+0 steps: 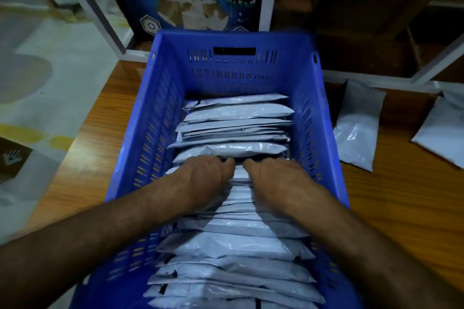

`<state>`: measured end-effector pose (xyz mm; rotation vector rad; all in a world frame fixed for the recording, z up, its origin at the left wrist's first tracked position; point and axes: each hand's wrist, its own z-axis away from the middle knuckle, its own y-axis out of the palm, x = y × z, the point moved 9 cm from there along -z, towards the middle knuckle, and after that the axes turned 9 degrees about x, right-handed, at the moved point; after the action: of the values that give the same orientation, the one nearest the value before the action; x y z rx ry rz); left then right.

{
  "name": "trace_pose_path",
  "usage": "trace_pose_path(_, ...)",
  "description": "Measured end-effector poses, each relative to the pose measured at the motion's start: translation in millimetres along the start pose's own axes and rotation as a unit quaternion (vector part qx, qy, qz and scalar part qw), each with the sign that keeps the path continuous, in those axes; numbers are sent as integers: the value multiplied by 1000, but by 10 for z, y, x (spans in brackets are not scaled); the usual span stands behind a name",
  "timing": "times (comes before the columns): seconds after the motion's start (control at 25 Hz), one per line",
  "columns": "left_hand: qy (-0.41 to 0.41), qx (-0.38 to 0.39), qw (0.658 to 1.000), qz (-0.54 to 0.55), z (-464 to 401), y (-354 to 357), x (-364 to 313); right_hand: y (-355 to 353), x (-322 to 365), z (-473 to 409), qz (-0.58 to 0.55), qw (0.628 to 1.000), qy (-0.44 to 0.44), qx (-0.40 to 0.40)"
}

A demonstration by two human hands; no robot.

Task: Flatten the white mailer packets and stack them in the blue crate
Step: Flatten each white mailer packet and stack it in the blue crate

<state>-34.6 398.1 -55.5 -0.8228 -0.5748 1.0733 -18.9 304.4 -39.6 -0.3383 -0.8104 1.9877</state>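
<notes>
Pressing down with both hands, head view: my left hand and right hand lie side by side, knuckles up, on a row of white mailer packets filed on edge along the blue crate. My fingers curl over the top edges of the packets into the gap behind; whether they pinch one, I cannot tell. The crate stands on the wooden counter. Two loose packets lie on the counter just right of the crate. A printed carton stands behind the crate.
</notes>
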Motion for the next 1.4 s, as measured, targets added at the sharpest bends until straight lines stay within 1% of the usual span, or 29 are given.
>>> trace_pose_path(0.08,11,3,999,44,52,72,17,81,-5,47,-30,999,1,33)
trace_pose_path(0.24,33,13,996,79,44,157,-35,249,-31,-12,-63,994,2,85)
trace_pose_path(0.36,61,55,982,171,115,154,33,205,-141,-35,-103,988,-31,112)
trace_pose_path(0.4,71,60,981,169,157,131,44,192,-172,-36,-109,987,-37,116)
trace_pose_path(0.48,73,42,987,139,191,103,40,163,-151,-61,-92,990,-37,102)
trace_pose_path(0.56,52,25,994,96,126,115,16,155,-50,-106,-45,996,-20,80)
trace_pose_path(0.64,16,12,998,56,33,184,6,149,42,-145,-1,997,3,80)
trace_pose_path(0.76,14,-16,1000,20,-44,264,6,154,74,-188,37,995,25,89)
trace_pose_path(0.88,17,-39,998,-40,-77,215,13,72,105,-211,65,997,19,46)
trace_pose_path(0.92,23,-40,998,-31,-68,125,3,13,108,-198,64,998,12,26)
trace_pose_path(1.0,22,-49,999,9,-66,-51,42,-113,101,-141,18,1000,-13,-2)
trace_pose_path(1.08,19,-10,999,40,-62,-31,90,-134,84,-72,-37,999,-25,3)
trace_pose_path(1.2,36,62,993,94,63,130,-16,57,124,10,-40,998,-20,46)
trace_pose_path(1.32,18,95,990,105,85,156,-10,50,127,0,-59,997,-10,51)
trace_pose_path(1.4,18,96,991,92,63,111,-21,-5,109,-3,-68,996,-6,49)
